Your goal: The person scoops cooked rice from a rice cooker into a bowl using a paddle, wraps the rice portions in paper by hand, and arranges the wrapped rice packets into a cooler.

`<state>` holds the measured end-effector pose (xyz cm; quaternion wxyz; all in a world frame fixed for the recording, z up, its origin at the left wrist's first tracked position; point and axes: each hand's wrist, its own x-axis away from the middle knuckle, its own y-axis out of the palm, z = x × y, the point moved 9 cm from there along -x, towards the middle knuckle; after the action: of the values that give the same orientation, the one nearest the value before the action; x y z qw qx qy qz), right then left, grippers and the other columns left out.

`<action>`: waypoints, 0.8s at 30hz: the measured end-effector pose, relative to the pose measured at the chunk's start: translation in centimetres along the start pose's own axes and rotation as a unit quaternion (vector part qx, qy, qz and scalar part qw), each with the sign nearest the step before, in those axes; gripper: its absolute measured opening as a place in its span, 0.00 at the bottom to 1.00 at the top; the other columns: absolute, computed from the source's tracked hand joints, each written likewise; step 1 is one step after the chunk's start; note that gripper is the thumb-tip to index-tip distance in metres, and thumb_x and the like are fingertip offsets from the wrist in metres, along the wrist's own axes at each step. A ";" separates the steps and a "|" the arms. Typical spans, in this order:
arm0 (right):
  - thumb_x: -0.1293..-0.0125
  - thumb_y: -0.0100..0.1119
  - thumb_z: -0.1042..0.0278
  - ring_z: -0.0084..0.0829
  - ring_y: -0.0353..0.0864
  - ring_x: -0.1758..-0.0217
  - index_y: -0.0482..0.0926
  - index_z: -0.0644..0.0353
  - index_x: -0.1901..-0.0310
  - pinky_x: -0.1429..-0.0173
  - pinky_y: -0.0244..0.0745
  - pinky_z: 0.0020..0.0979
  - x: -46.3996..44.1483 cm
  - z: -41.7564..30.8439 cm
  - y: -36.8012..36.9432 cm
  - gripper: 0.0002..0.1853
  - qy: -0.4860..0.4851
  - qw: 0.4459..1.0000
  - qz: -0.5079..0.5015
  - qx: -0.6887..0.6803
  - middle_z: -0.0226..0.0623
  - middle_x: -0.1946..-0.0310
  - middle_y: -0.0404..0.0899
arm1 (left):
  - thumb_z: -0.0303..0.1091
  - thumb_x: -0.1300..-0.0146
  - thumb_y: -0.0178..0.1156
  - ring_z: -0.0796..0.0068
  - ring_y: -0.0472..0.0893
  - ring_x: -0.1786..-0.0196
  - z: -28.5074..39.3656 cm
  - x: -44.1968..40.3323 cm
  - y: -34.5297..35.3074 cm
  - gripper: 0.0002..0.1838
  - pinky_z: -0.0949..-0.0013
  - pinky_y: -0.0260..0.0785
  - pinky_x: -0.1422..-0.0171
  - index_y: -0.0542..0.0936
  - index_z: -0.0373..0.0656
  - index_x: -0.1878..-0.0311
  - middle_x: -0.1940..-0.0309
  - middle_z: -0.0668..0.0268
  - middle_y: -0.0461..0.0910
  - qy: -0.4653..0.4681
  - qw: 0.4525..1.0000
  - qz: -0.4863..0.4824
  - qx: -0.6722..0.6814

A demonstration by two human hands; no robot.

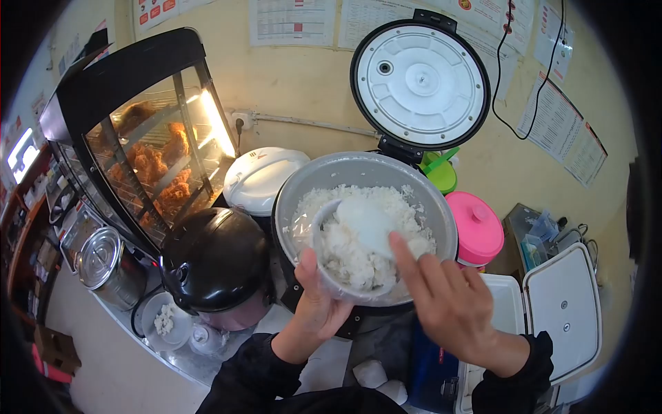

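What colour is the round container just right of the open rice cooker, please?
The round container is bright pink, shown best in the head view.

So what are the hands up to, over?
Left hand: holding bowl of rice. Right hand: pressing white paddle to rice. Cooker lid open, clear of both.

Open way down into big pot (436,207) lay over its far half — beyond bowl (335,284), above rice (365,194). Bowl, left hand (318,307) and right hand (448,300) blocked pot's near side. Raised lid (422,79) stopped reach behind pot. White-lidded cooker (262,183) and black cooker (221,259) crowded pot's left; green container (443,179) and pink container (476,228) hemmed its right.
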<state>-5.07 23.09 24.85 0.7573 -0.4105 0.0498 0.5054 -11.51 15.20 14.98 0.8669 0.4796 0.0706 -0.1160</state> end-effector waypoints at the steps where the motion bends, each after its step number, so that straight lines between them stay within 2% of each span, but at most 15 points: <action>1: 0.50 0.53 0.68 0.17 0.62 0.77 0.74 0.57 0.41 0.75 0.53 0.21 0.2 -0.7 -0.1 0.30 -0.010 1.000 -0.005 0.008 0.23 0.78 0.57 | 0.71 0.47 0.52 0.64 0.61 0.31 -0.1 0.1 -0.4 0.50 0.57 0.54 0.28 0.52 0.46 0.30 0.32 0.62 0.58 -0.008 1.000 0.013 0.004; 3: 0.50 0.53 0.69 0.17 0.62 0.77 0.73 0.57 0.40 0.75 0.53 0.20 0.5 -1.4 -0.2 0.29 -0.022 1.000 -0.013 0.009 0.23 0.78 0.56 | 0.71 0.46 0.52 0.64 0.62 0.31 -0.6 0.2 -1.4 0.49 0.57 0.55 0.28 0.53 0.46 0.30 0.32 0.62 0.59 -0.023 0.999 0.039 0.015; 6: 0.50 0.52 0.72 0.18 0.62 0.77 0.74 0.56 0.41 0.75 0.54 0.20 0.5 -1.1 -0.8 0.29 -0.022 0.999 -0.015 -0.030 0.23 0.78 0.57 | 0.70 0.44 0.51 0.64 0.62 0.32 -0.3 0.6 -1.0 0.47 0.56 0.55 0.28 0.54 0.46 0.30 0.34 0.62 0.61 -0.016 0.999 0.024 0.016; 8: 0.51 0.53 0.74 0.19 0.63 0.77 0.74 0.55 0.40 0.75 0.55 0.22 0.1 0.6 -1.0 0.31 -0.022 0.997 -0.010 -0.080 0.24 0.78 0.59 | 0.71 0.42 0.45 0.63 0.64 0.33 -0.2 0.6 -1.1 0.44 0.54 0.58 0.30 0.59 0.48 0.32 0.35 0.64 0.63 -0.024 0.999 0.020 -0.004; 9: 0.53 0.54 0.75 0.20 0.64 0.77 0.74 0.54 0.41 0.75 0.56 0.22 -0.2 2.4 -1.5 0.31 0.012 0.992 0.014 -0.123 0.25 0.78 0.60 | 0.72 0.41 0.42 0.63 0.65 0.34 0.0 0.5 -1.1 0.43 0.54 0.59 0.31 0.61 0.48 0.33 0.35 0.64 0.64 -0.029 0.999 0.019 -0.015; 12: 0.55 0.57 0.77 0.23 0.65 0.79 0.76 0.51 0.42 0.76 0.59 0.24 -0.4 6.2 -2.0 0.32 0.088 0.963 0.051 -0.250 0.27 0.79 0.62 | 0.72 0.41 0.41 0.60 0.66 0.34 -0.6 0.3 -1.6 0.43 0.50 0.62 0.33 0.61 0.48 0.33 0.35 0.61 0.64 -0.095 0.990 -0.027 0.101; 14: 0.56 0.59 0.78 0.25 0.66 0.80 0.77 0.50 0.43 0.76 0.60 0.25 -0.3 6.5 -1.4 0.32 0.105 0.936 0.033 -0.335 0.28 0.80 0.63 | 0.69 0.40 0.46 0.61 0.65 0.33 -1.1 0.4 -1.6 0.42 0.53 0.59 0.31 0.60 0.47 0.32 0.34 0.60 0.63 -0.127 0.960 -0.121 0.219; 15: 0.55 0.59 0.78 0.24 0.65 0.81 0.78 0.49 0.44 0.77 0.60 0.25 -0.4 5.7 -1.7 0.31 0.078 0.946 0.035 -0.311 0.27 0.81 0.62 | 0.67 0.40 0.48 0.62 0.64 0.32 -1.0 0.8 -1.3 0.42 0.54 0.58 0.30 0.59 0.46 0.32 0.34 0.60 0.63 -0.141 0.936 -0.168 0.275; 18: 0.53 0.60 0.76 0.21 0.64 0.82 0.78 0.47 0.44 0.78 0.59 0.24 0.0 2.8 -2.1 0.29 0.004 0.967 0.029 -0.253 0.25 0.82 0.60 | 0.65 0.38 0.47 0.62 0.64 0.32 -1.2 1.2 -1.8 0.41 0.54 0.58 0.30 0.58 0.45 0.32 0.34 0.59 0.63 -0.163 0.936 -0.159 0.269; 21: 0.54 0.61 0.73 0.19 0.63 0.82 0.78 0.46 0.44 0.78 0.58 0.24 0.4 1.0 -1.7 0.30 -0.033 0.973 -0.006 -0.228 0.24 0.82 0.58 | 0.63 0.37 0.48 0.61 0.64 0.33 -1.3 1.4 -2.7 0.40 0.56 0.57 0.29 0.57 0.42 0.31 0.34 0.57 0.62 -0.173 0.980 -0.043 0.089; 24: 0.55 0.60 0.71 0.19 0.63 0.83 0.77 0.45 0.43 0.78 0.57 0.23 0.6 0.4 -1.1 0.31 -0.043 0.976 -0.025 -0.210 0.24 0.82 0.58 | 0.61 0.36 0.50 0.62 0.64 0.33 -1.6 1.7 -2.4 0.41 0.57 0.57 0.29 0.55 0.40 0.31 0.34 0.55 0.61 -0.170 0.981 -0.053 0.078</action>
<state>-4.05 23.61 25.50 0.6678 -0.5397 -0.1005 0.5027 -10.54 15.10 11.74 0.8186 0.5151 -0.0614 -0.2465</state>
